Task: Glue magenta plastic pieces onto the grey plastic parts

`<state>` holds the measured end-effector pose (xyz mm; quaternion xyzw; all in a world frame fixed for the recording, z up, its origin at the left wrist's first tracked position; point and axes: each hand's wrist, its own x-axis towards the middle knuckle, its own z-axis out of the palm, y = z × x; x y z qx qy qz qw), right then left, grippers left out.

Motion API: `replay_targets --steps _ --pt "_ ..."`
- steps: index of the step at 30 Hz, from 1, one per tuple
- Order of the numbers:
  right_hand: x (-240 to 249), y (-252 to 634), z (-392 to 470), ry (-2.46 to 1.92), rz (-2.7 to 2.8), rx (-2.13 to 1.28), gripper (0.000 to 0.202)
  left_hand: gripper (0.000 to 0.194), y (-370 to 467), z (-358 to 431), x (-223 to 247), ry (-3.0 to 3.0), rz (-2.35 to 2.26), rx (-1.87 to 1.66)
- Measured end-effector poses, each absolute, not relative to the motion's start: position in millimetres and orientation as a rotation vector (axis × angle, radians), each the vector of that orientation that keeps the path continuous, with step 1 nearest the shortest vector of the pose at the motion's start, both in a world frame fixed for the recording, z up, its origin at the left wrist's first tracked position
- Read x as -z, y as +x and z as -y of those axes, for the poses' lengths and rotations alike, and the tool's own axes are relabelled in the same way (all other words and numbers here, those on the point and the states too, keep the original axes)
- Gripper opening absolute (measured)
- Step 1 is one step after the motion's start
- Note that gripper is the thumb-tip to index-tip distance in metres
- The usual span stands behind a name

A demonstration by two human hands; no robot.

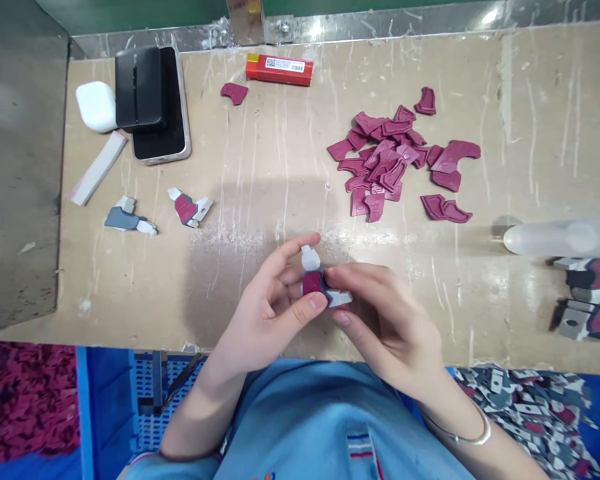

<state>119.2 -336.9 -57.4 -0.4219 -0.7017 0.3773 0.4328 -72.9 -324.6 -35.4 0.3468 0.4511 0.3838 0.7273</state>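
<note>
Head view shows both bare hands meeting over the near part of the bench [260, 153], in front of the person's body, which probably keeps the small work steady and easy to see. The left hand [263, 323] has its grip closed on a grey-and-white part [311, 259] with a maroon panel [311, 283]; the thumb lies at the panel's lower edge and the curled fingers sit behind, seemingly to back the part while its face stays turned up. The right hand [400, 323] has its index finger and thumb on either side of the part's white end; whether that grip presses or only steadies, I cannot tell.

Ahead and to the right lies a loose heap of maroon pieces [385, 160], some overlapping, spread so that single ones could be picked out easily. Two similar parts [125, 219] [186, 208] lie apart on the left, and more assembled parts [597, 319] are gathered at the right edge beside a translucent bottle [565, 238]. The phone [177, 113], black case [139, 87] and white case [96, 105] sit at the far left, likely to stay out of the hands' way. Below the bench, a blue bin [84, 413] holds more maroon pieces.
</note>
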Motion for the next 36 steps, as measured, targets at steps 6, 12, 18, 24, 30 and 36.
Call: replay_targets --steps 6,12,18,24,30,36 --pt "60 112 337 -1.064 1.649 -0.966 0.039 0.052 -75 321 35 0.724 -0.984 -0.883" --pt "54 114 333 -1.054 1.743 -0.850 0.025 0.053 -76 317 34 0.818 -1.017 -0.856" --pt "54 111 335 -1.039 1.782 -0.810 0.023 0.054 -73 317 35 0.833 -1.028 -0.847" --pt "59 112 334 -1.044 1.705 -0.740 0.025 0.042 -75 319 40 0.786 -0.947 -0.914" --pt "62 110 339 -1.053 1.540 -0.881 0.042 0.024 -74 322 43 1.002 -1.051 -1.062" --pt "56 105 336 -1.125 1.314 -1.170 0.042 0.048 -62 332 37 1.289 -1.207 -1.132"
